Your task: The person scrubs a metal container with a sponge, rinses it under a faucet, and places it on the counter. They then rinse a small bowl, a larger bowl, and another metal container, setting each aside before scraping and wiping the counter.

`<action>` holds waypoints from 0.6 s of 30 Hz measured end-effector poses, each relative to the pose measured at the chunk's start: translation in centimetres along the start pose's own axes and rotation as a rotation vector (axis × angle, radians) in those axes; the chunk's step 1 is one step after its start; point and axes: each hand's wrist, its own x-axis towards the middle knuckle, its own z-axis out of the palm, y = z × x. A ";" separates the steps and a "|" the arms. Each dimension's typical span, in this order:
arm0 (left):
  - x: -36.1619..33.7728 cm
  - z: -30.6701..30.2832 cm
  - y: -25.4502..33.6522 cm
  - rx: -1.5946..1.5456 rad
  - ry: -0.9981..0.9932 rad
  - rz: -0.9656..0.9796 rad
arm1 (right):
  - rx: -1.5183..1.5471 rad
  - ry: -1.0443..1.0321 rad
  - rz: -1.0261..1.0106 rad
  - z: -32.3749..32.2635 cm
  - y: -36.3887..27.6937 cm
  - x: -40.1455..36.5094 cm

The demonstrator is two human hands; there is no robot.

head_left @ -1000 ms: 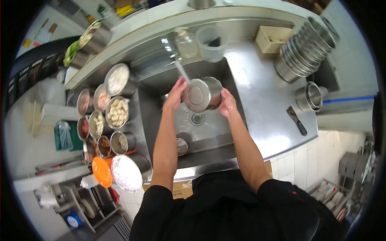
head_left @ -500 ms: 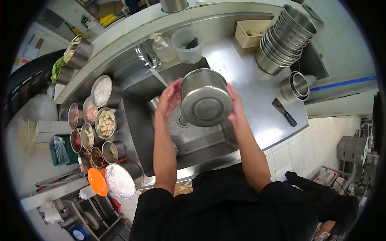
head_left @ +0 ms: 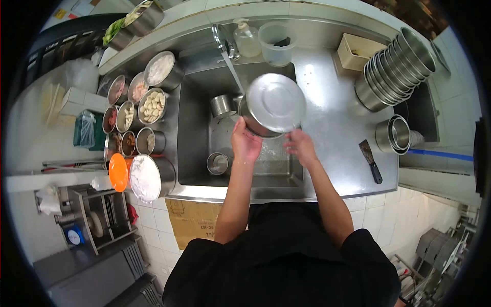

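Over the sink (head_left: 194,128) a round steel pot (head_left: 276,102) is tipped so that its pale, blurred base shows. My left hand (head_left: 246,143) supports the pot's lower left edge, palm up with fingers under it. Near the lower right edge is my right hand (head_left: 300,147), slightly blurred, its fingers apart; whether it touches the pot is unclear. Water runs from the faucet (head_left: 221,41) down to the pot's left side. A small steel cup (head_left: 223,106) and a second one (head_left: 218,163) lie in the basin.
Steel pots of food (head_left: 152,106) crowd the left counter. Behind the sink stand a soap bottle (head_left: 247,41) and a plastic tub (head_left: 276,48). On the right are stacked steel pots (head_left: 391,74), a cream container (head_left: 354,52), nested pots (head_left: 398,134) and a scraper (head_left: 370,159).
The pot has turned in my hands, and its base now faces up more. My right hand has moved from its side to below its edge. The view has shifted.
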 end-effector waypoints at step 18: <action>-0.5 0.9 -4.5 -0.113 0.116 -0.006 | -1.023 -0.092 -0.505 -18.0 -12.3 -16.5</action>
